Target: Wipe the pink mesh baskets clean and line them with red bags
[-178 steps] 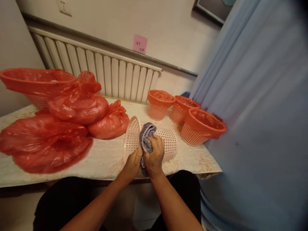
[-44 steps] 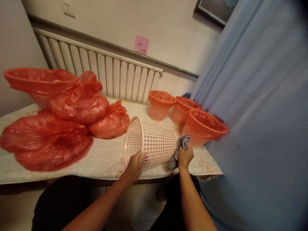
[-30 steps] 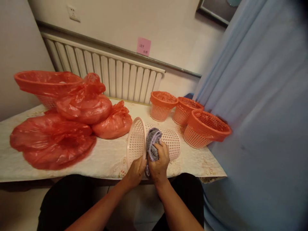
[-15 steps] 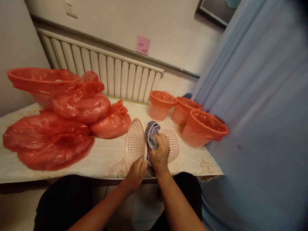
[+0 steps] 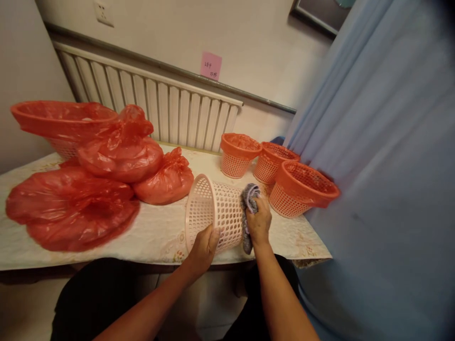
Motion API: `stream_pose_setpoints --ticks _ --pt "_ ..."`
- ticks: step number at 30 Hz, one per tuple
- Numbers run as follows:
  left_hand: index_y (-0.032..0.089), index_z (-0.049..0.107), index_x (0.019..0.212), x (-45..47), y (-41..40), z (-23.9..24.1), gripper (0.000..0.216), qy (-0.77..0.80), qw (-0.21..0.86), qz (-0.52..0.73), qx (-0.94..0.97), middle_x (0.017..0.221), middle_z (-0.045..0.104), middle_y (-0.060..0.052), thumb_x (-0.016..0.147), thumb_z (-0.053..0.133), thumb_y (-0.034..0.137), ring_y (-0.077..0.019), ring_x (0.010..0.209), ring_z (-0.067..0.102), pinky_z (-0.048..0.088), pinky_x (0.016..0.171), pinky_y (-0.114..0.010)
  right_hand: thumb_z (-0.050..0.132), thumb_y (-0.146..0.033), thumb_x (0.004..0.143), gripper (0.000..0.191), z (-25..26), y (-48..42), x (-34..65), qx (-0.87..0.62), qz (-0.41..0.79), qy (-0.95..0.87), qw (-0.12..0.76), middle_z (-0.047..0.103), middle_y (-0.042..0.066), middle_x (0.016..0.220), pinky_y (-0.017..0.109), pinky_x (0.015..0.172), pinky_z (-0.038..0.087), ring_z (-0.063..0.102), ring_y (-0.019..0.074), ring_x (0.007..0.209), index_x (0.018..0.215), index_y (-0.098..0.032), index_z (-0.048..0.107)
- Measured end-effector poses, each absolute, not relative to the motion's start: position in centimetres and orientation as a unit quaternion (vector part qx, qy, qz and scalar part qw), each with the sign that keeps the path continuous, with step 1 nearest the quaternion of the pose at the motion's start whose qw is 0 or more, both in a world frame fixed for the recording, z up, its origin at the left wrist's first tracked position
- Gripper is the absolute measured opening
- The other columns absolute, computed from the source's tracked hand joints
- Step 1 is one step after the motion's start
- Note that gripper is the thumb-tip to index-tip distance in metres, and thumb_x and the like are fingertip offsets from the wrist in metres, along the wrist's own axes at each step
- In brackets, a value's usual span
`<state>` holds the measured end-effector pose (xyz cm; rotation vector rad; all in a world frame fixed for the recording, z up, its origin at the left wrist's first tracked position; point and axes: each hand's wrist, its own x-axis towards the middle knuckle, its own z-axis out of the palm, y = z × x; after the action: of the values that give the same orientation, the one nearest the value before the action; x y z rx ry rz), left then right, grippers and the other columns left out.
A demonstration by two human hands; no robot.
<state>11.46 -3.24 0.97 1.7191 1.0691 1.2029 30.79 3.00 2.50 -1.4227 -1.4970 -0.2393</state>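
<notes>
A pale pink perforated plastic basket (image 5: 229, 213) lies on its side on the cloth-covered table, its mouth facing left. My left hand (image 5: 204, 246) is closed on the near part of its rim, thumb on the outside. In my right hand (image 5: 259, 220) is a bunched grey cloth with a lilac edge (image 5: 248, 237), pressed against the basket near its base at the right. My fingers wrap round the cloth, and they hide part of the basket's bottom end.
Three small baskets with red liners (image 5: 236, 156) stand at the back right, beside a blue curtain (image 5: 373, 189). Tied red plastic bags (image 5: 121, 158), a loose red bag (image 5: 74, 208) and a larger lined basket (image 5: 64, 123) fill the table's left. Behind is a radiator (image 5: 159, 104).
My right hand has slid the cloth rightward along the basket's side, from near the rim to near the base. My left hand keeps its grip on the rim.
</notes>
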Motion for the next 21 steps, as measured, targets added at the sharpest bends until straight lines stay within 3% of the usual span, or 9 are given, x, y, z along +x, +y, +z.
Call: stream_pose_setpoints --ticks 5,9,12,16,21 --pt "0.018 0.054 0.081 11.5 -3.0 0.8 0.041 0.419 0.378 0.468 0.68 0.074 0.059 -0.003 0.096 0.028 0.046 -0.0178 0.071 0.052 0.043 0.069 -0.03 0.05 -0.021 0.074 0.016 -0.9 3.6 36.6 -0.686 -0.138 -0.488 0.522 0.06 0.006 0.083 0.033 0.078 0.04 0.052 0.0222 0.083 0.084 -0.018 0.062" --pt "0.017 0.056 0.083 11.4 -2.7 0.3 0.043 0.418 0.377 0.462 0.685 0.077 0.061 -0.004 0.097 0.028 0.046 -0.0192 0.076 0.055 0.045 0.074 -0.032 0.052 -0.022 0.075 0.02 -3.1 1.6 35.4 -0.698 -0.135 -0.429 0.557 0.06 0.008 0.087 0.035 0.079 0.042 0.054 0.0238 0.084 0.091 -0.017 0.062" --pt "0.017 0.059 0.089 11.4 -2.4 0.0 0.042 0.409 0.375 0.454 0.697 0.085 0.066 -0.006 0.097 0.03 0.045 -0.0208 0.082 0.058 0.047 0.08 -0.033 0.053 -0.021 0.077 0.023 -3.8 -0.3 31.5 -0.653 -0.117 -0.46 0.59 0.06 0.01 0.096 0.039 0.086 0.043 0.055 0.0247 0.094 0.099 -0.018 0.061" --pt "0.016 0.059 0.111 11.5 -2.2 -0.5 0.039 0.363 0.376 0.454 0.721 0.112 0.066 -0.01 0.097 0.031 0.039 -0.0227 0.103 0.059 0.045 0.096 -0.036 0.055 -0.02 0.081 0.024 -2.7 -2.5 26.3 -0.575 -0.093 -0.541 0.606 0.059 0.011 0.106 0.043 0.091 0.045 0.055 0.0249 0.104 0.105 -0.02 0.06" --pt "0.015 0.058 0.112 11.3 -2.9 -1.5 0.036 0.338 0.369 0.429 0.752 0.114 0.065 -0.013 0.096 0.033 0.034 -0.0235 0.103 0.059 0.044 0.098 -0.039 0.058 -0.02 0.082 0.024 1.1 -3.1 23.6 -0.48 -0.096 -0.641 0.591 0.059 0.01 0.11 0.043 0.088 0.048 0.055 0.0243 0.104 0.105 -0.022 0.061"
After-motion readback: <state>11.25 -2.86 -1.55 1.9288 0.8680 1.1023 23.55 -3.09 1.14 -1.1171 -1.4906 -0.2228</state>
